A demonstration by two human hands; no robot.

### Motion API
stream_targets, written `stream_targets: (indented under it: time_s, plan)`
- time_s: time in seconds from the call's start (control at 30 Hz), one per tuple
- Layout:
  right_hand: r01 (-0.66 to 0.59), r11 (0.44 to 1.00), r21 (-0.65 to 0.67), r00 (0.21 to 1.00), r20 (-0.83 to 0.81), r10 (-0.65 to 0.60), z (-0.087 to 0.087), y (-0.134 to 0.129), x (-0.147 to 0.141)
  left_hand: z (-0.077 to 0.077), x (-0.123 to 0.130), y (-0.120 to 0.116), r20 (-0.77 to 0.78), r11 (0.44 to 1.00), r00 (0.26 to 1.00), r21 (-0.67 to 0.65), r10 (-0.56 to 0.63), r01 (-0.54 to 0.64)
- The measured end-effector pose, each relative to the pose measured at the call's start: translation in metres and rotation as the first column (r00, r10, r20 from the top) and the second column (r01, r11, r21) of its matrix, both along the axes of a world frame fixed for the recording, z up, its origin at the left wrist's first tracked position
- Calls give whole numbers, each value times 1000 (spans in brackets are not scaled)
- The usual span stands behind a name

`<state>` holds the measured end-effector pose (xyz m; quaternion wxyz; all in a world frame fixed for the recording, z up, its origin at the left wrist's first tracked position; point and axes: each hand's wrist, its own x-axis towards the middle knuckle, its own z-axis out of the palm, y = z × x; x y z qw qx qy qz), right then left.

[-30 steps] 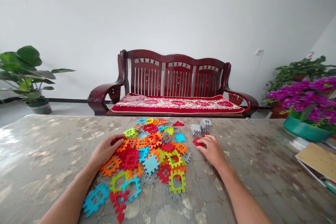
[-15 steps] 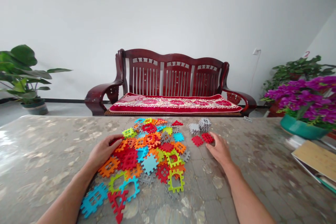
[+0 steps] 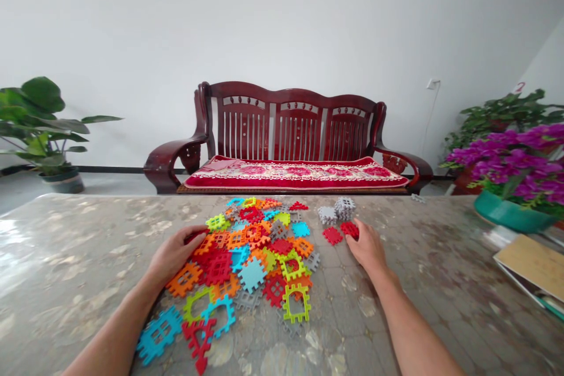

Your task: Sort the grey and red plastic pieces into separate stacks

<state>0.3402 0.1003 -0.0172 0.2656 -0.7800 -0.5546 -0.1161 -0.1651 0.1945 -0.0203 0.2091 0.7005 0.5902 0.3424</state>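
Note:
A heap of flat notched pieces (image 3: pixel 252 275) in red, orange, blue, green and grey covers the middle of the table. At its left edge my left hand (image 3: pixel 175 252) has thumb and fingers closed round a dark red piece (image 3: pixel 192 238), partly hidden by the fingers. My right hand (image 3: pixel 366 247) holds a red windowed piece (image 3: pixel 349 229) between thumb and fingers, low over the table. Just left of that lies a flat red piece (image 3: pixel 332 235). Behind them are a grey stack (image 3: pixel 345 207) and a lower group of solid grey pieces (image 3: pixel 327 215).
Beyond the patterned table (image 3: pixel 106 229) stands a wooden bench (image 3: pixel 297 129) with a red cushion. At the right are a green pot (image 3: pixel 511 211) of purple flowers and a brown-covered book (image 3: pixel 533 261). One grey piece (image 3: pixel 418 198) lies near the far edge.
The camera view has shifted very slightly. Both hands stay in nearly the same places, and the pieces lie as before.

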Motion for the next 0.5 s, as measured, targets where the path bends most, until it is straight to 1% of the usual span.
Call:
stream_targets:
  time_s: [0.17, 0.3, 0.33, 0.4, 0.5]
  plan:
    - [6, 1000, -16, 999, -35, -6, 2, -2, -1, 0, 0, 0, 2, 1000, 1000, -10, -3, 3]
    - [-21, 998, 51, 999, -30, 23, 12, -9, -11, 1, 0, 0, 6, 1000, 1000, -3, -5, 5]
    - [-49, 996, 69, 999, -18, 51, 15, -11, -16, 1, 0, 0, 6, 1000, 1000, 0, -3, 3]
    - [-152, 986, 74, 988, 15, 151, 21, -15, -25, 1, 0, 0, 4, 1000, 1000, 3, 1, -1]
    - [-315, 949, 19, 948, 61, 313, 26, -18, -37, 0, 0, 0, -4, 1000, 1000, -17, -2, 2]
